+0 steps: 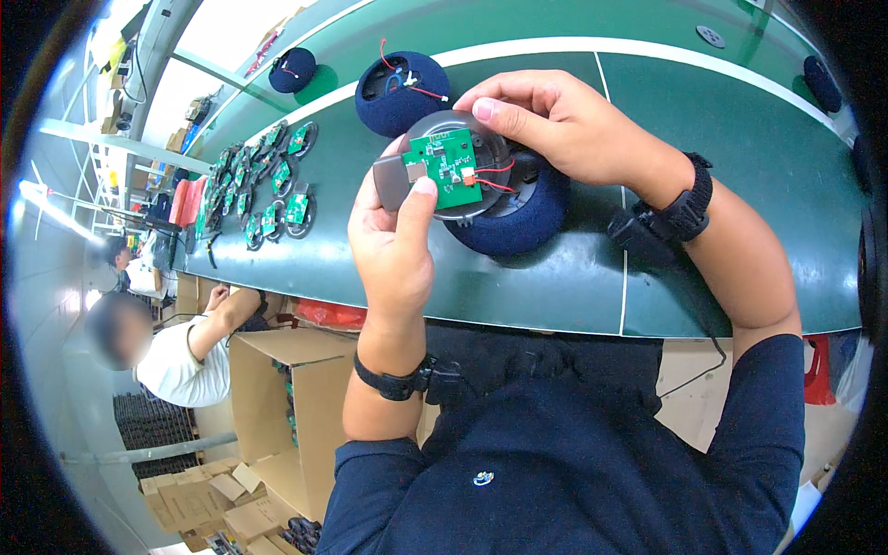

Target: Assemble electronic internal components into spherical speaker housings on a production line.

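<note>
My left hand is closed on the left side of a round black plastic cover, its thumb on the green circuit board mounted there. A dark tab juts from the cover's left side. Red wires run from a small white connector on the board. Fingers of my right hand curl round the cover's upper right rim, thumb bent against it. Just below and behind lies a dark blue fabric-covered round speaker shell, partly hidden by the cover. Another such open shell, with red wires, sits beyond.
Many black covers with green boards lie at the left of the green table. One more blue shell stands far left, and a grey disc far right. An open cardboard box and a seated person are at left.
</note>
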### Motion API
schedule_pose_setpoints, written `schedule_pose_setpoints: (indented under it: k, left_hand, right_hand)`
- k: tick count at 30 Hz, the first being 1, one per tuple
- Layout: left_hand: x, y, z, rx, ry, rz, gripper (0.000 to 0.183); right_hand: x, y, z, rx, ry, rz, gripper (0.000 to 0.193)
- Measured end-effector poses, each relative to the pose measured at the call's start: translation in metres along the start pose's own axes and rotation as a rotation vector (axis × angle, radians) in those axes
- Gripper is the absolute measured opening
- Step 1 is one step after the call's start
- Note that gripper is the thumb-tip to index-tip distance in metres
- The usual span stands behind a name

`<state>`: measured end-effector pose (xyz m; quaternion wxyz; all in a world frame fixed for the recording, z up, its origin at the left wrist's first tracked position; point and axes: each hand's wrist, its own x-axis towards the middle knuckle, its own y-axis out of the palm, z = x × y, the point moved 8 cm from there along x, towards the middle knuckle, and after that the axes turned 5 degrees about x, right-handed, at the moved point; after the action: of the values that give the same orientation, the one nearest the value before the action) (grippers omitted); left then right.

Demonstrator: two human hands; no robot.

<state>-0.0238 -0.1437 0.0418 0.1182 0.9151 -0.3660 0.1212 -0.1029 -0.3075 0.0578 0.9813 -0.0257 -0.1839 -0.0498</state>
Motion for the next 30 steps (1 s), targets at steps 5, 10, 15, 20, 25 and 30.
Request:
schedule_pose_setpoints:
  k: [5, 10, 15, 20, 25, 30]
  left_hand:
    - [-0.006, 0.016, -0.046, 0.605, 0.478, 0.117, 0.036]
    - [0.002, 0.032, -0.038, 0.887, 0.584, 0.475, 0.048]
    - [0.005, 0.029, -0.038, 0.842, 0.461, 0.51, 0.048]
    - [0.018, 0.059, -0.04, 1.321, 0.555, 0.482, 0.039]
    - [0.021, 0.06, -0.051, 1.413, 0.656, 0.441, 0.031]
    - [0.045, 0.05, -0.028, 1.221, 0.42, 0.512, 0.02]
  right_hand:
    - [-0.003, -0.002, 0.001, 0.023, -0.017, 0.062, 0.039]
    - [-0.011, -0.011, 0.019, -0.441, -0.122, 0.139, 0.06]
    - [-0.012, -0.006, 0.022, -0.701, -0.134, 0.166, 0.063]
    - [-0.016, 0.005, 0.005, -0.735, -0.171, 0.108, 0.078]
    - [-0.011, 0.007, 0.008, -0.745, -0.163, 0.03, 0.093]
    - [-0.009, 0.013, 0.013, -0.69, -0.171, 0.074, 0.088]
